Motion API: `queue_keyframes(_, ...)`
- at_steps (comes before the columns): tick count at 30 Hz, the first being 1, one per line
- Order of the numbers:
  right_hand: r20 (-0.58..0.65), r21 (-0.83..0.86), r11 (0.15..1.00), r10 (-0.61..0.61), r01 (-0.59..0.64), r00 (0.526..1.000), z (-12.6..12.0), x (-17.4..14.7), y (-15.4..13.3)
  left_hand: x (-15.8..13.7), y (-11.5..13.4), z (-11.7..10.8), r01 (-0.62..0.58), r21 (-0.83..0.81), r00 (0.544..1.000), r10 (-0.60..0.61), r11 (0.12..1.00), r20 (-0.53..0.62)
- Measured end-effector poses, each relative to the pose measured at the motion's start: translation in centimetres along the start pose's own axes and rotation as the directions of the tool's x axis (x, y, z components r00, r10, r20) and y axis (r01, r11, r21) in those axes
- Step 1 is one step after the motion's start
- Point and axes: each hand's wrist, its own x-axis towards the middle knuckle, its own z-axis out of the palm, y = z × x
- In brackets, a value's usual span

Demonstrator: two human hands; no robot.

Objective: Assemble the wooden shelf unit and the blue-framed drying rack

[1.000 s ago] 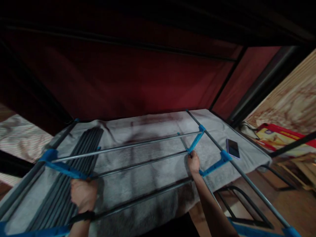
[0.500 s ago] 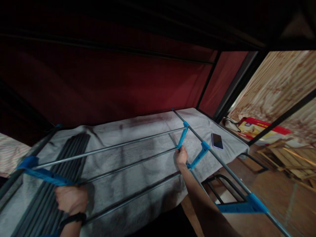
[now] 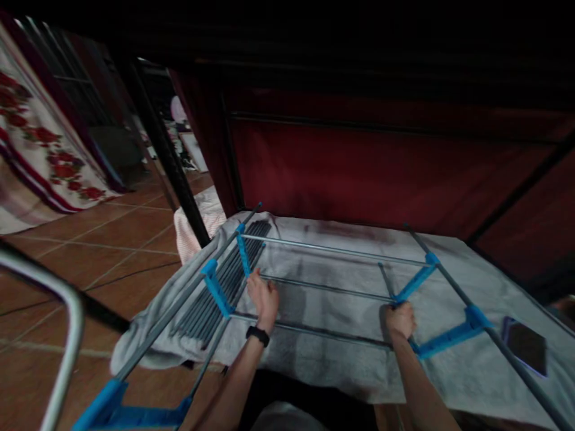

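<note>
Head view, tubular frame (image 3: 335, 249), slim grey bars (image 3: 326, 288), angled brackets (image 3: 415, 282) (bright blue).

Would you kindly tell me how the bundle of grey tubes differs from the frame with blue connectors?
The bundle has tubes packed side by side, while the frame spreads its tubes apart, joined by blue connectors. The bundle lies on the cloth; the frame extends past the cloth's edge. The right hand grips the frame and the left hand is at it; neither holds the bundle. Both have grey tubes.
</note>
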Motion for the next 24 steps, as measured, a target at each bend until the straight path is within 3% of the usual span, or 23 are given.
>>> queue_keyframes(3, -0.043, -0.016, 1.0, -0.02, 0.019, 0.999, 1.1, 0.5, 1.1, -2.3, 4.4, 0.6, -0.207, -0.25, 0.978, 0.2, 0.946, -0.053)
queue_keyframes(7, -0.085, -0.008, 0.999, -0.037, 0.036, 0.996, 1.4, 0.6, 1.4, -1.5, 13.5, -1.4, -0.483, -0.475, 0.876, 0.416, 0.736, -0.245)
queue_keyframes(10, -0.088, -0.01, 0.999, -0.037, 0.036, 0.995, 1.5, 0.6, 1.3, 2.4, 19.8, -4.0, -0.611, -0.492, 0.792, 0.467, 0.62, -0.394)
queue_keyframes(14, -0.081, -0.003, 1.0, -0.03, 0.03, 0.996, 1.6, 0.6, 1.3, 11.2, 24.4, -7.5, -0.72, -0.316, 0.679, 0.533, 0.618, -0.505)
queue_keyframes(17, -0.072, 0.008, 1.0, -0.023, 0.024, 0.997, 1.7, 0.7, 1.4, 18.1, 23.8, -10.5, -0.789, -0.205, 0.608, 0.688, 0.579, -0.396)
queue_keyframes(19, -0.057, 0.011, 1.0, -0.018, 0.019, 0.998, 1.8, 0.8, 1.5, 21.3, 21.5, -12.6, -0.777, -0.121, 0.627, 0.74, 0.618, -0.244)
queue_keyframes(20, -0.052, 0.011, 1.0, -0.018, 0.018, 0.998, 1.9, 0.8, 1.6, 22.1, 20.0, -13.5, -0.741, -0.066, 0.669, 0.725, 0.669, -0.162)
queue_keyframes(22, -0.043, 0.01, 1.0, -0.024, 0.025, 0.999, 2.0, 0.9, 1.8, 22.3, 16.5, -15.1, -0.595, 0.054, 0.804, 0.595, 0.802, 0.014)
queue_keyframes(24, -0.037, 0.004, 1.0, -0.03, 0.03, 0.999, 2.3, 1.0, 2.0, 20.9, 13.3, -16.0, -0.478, 0.121, 0.877, 0.468, 0.87, 0.108)
